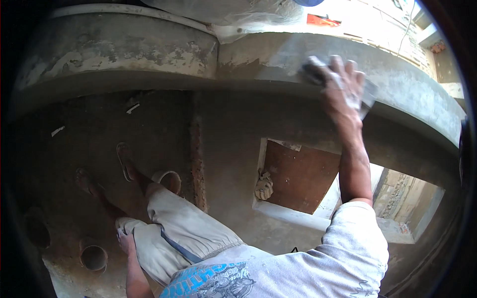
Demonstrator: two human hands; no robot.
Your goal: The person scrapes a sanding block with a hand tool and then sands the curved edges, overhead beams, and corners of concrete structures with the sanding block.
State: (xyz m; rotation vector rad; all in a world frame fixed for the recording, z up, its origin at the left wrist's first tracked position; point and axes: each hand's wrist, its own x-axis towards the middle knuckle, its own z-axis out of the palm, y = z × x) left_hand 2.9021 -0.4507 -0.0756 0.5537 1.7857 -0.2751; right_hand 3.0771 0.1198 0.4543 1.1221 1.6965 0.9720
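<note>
My right hand (345, 87), dusted white, is raised on an outstretched arm against the grey plastered band (412, 84) along the top. Under its fingers is a flat grey tool (368, 97) like a trowel or float, blurred by motion, with a dark block-like part at its left end. The exact kind of tool cannot be made out. Down at the left, my left hand (126, 242) rests against the leg of my pale trousers (186, 223). Its fingers are small and partly hidden, so whether they hold anything is unclear.
Below the band, an opening holds a brown board (298, 176) and a crumpled cloth (264, 186). Round pipe ends (93, 258) stand near my sandalled feet. A rough vertical strip (198, 154) crosses the dark surface. Clear plastic sheeting (248, 15) and a white pipe (119, 8) lie at the top.
</note>
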